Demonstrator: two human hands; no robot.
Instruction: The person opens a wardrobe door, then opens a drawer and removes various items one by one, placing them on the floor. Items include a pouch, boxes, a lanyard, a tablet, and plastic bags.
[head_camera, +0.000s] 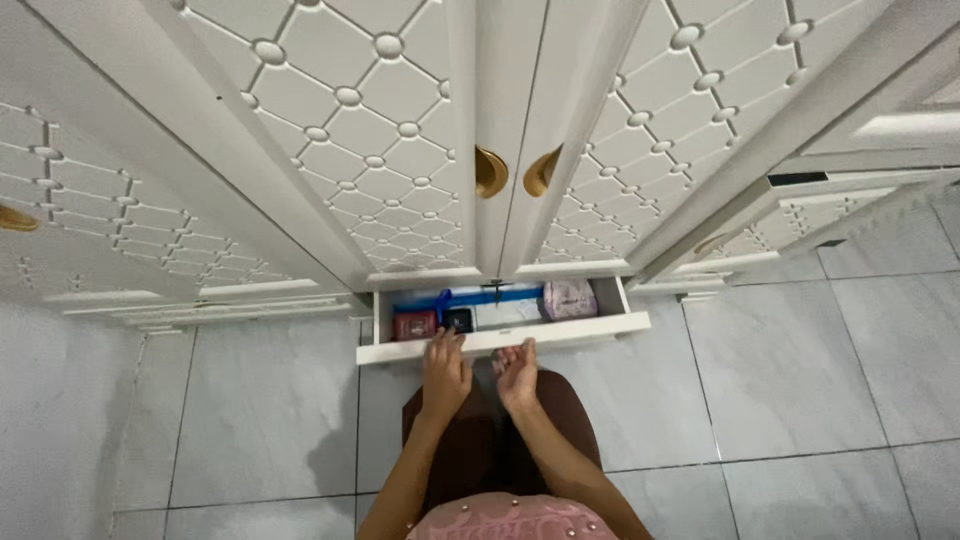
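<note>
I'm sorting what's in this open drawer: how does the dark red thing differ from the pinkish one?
The dark red box lies at the drawer's left end; the pink pouch at its right. The box looks flat and hard-edged, the pouch soft and patterned. The left hand is nearer the box. Both lie inside the drawer.

So inside the open drawer (600, 325) I've got a few packaged bits. Far left there's a small dark red box (414, 324), flat and rectangular. Right beside it sits a little black square package (459, 319) with a pale patch on its face — my left hand (445, 373) is just below that one. Behind them runs a long blue flat pack (470, 297). Over at the right end there's a soft pinkish-purple pouch (569, 298) — puffy, patterned. No screens or signs anywhere.
</note>
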